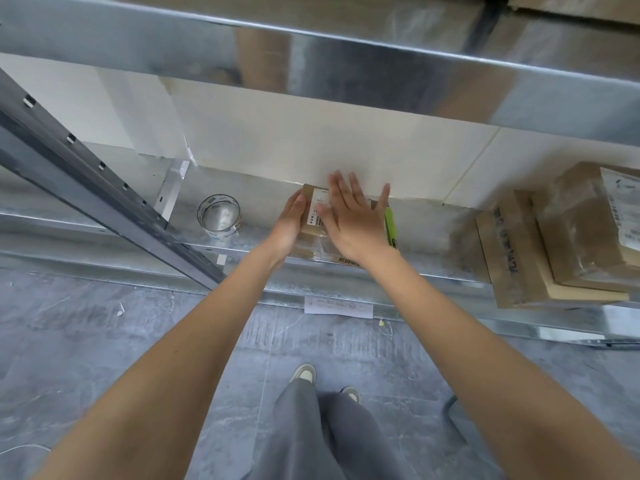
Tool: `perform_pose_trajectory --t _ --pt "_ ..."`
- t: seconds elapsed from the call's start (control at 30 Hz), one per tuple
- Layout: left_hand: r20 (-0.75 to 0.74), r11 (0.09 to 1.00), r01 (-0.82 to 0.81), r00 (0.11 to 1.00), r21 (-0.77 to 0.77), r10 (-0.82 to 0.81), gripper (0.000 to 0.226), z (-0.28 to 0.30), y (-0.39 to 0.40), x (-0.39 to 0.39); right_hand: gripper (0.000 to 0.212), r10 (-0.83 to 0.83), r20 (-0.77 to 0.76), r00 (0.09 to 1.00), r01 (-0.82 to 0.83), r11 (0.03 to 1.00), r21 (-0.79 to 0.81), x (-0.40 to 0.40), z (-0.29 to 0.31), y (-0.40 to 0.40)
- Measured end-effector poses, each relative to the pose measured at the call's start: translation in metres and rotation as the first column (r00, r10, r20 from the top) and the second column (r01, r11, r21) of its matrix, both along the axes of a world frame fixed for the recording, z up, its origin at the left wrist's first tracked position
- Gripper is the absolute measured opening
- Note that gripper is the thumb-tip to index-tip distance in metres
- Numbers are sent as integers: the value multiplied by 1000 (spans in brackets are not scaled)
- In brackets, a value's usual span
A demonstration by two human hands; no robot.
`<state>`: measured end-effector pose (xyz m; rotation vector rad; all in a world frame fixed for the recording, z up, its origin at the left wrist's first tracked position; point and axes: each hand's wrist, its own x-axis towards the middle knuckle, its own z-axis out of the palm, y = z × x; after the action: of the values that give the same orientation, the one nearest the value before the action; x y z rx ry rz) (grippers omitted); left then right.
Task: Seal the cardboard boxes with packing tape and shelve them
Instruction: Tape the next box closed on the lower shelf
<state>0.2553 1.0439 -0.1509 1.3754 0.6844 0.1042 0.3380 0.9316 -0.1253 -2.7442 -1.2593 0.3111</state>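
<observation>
A small cardboard box (311,221) with a white barcode label lies on the metal shelf (433,237), near the white wall. My right hand (353,216) lies flat on top of it, fingers straight and spread. My left hand (289,225) holds the box's left side, its fingers curled round the edge. A roll of clear packing tape (219,215) stands on the shelf to the left of the box. Much of the box's top is hidden under my right hand.
A green cutter or marker (390,225) lies just right of the box. Stacked taped cardboard boxes (561,244) sit at the shelf's right end. A slanted metal upright (104,178) crosses the left. An upper shelf beam (311,57) overhangs. A paper slip (337,306) lies on the floor.
</observation>
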Motion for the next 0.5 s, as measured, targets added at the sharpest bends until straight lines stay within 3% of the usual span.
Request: perform_pose_trajectory --t 0.2,0.37,0.43,0.5 --pt "-10 997 -81 997 -21 81 42 -6 -1 3 70 172 45 984 -174 983 49 -46 -5 -51" --pt "-48 997 -79 996 10 79 42 1 -2 4 65 203 99 974 -214 970 116 -54 -9 -62" --pt "-56 997 -80 995 6 80 43 0 -1 3 69 170 68 983 -180 965 189 -44 -10 -65" --pt "-58 996 -92 994 -17 91 43 -2 2 2 80 26 -21 999 -18 951 310 -32 -17 -75"
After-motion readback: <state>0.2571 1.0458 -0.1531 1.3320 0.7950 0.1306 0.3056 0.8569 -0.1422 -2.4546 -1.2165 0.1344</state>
